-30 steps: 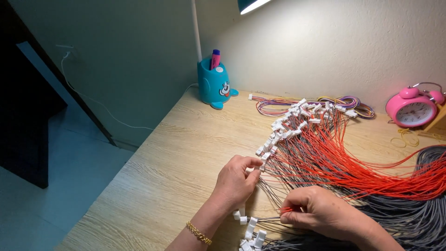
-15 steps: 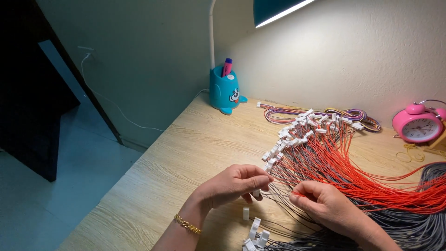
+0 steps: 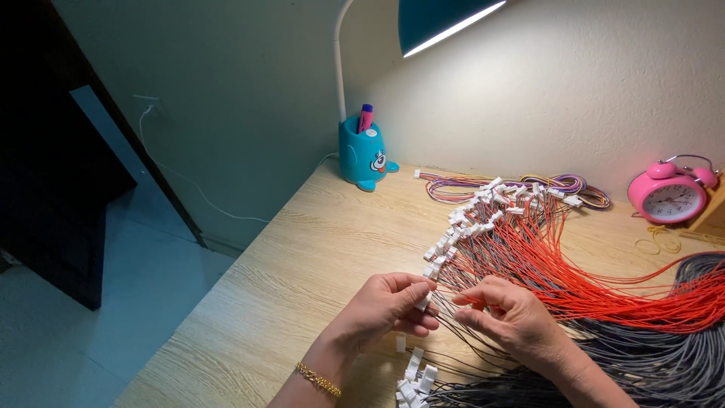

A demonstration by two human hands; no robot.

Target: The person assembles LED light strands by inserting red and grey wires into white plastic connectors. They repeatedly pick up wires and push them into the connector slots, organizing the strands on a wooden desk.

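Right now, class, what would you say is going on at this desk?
A person sits at a wooden desk under a lamp, working on a fan of red and grey wire leads tipped with small white connectors. The left hand pinches one white connector at its fingertips, while the right hand holds the thin wires just beside it. More loose connectors lie near the wrists. A blue pen holder and a pink alarm clock stand by the wall.
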